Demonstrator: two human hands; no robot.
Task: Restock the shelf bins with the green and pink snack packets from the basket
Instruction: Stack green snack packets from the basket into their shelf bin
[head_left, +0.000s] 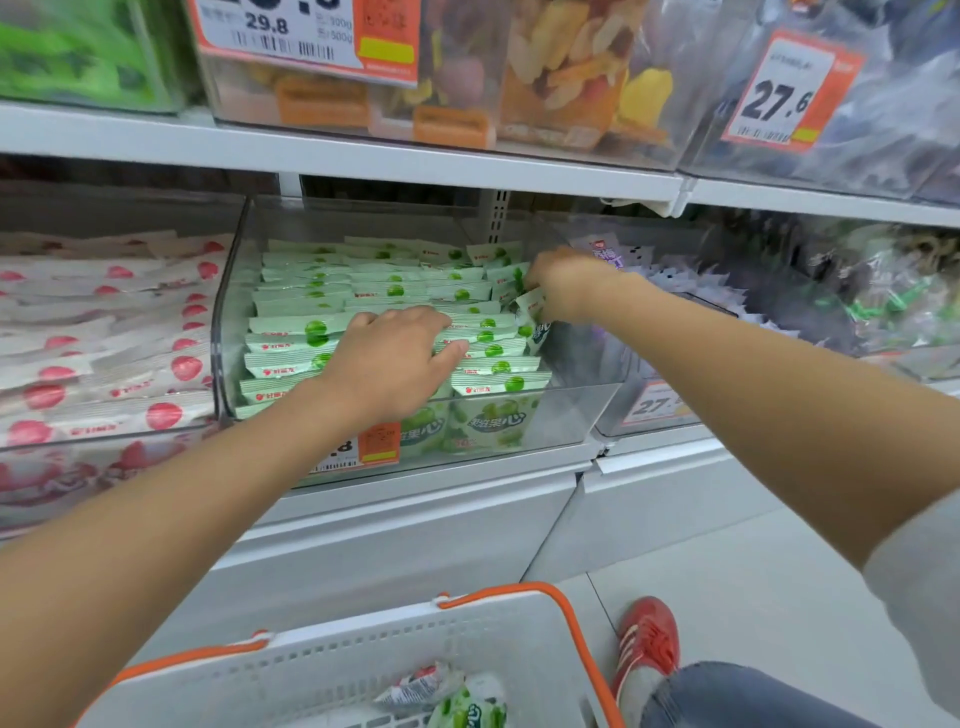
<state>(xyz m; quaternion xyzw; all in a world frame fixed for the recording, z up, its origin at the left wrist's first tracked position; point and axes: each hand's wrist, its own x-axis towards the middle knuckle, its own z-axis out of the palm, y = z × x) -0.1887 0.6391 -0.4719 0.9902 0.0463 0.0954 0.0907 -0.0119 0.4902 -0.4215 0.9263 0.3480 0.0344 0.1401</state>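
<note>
Flat left hand (387, 358) is steadying pale green foil packets (291, 332); right grip (563, 283) is pinching a loose packet (531, 304) at three o'clock, ideally slotting it upright.

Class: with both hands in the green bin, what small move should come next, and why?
Probably the right hand should tuck its green packet down at the right end. That packet stands tilted, while the left hand rests on the neat packets beside it.
</note>
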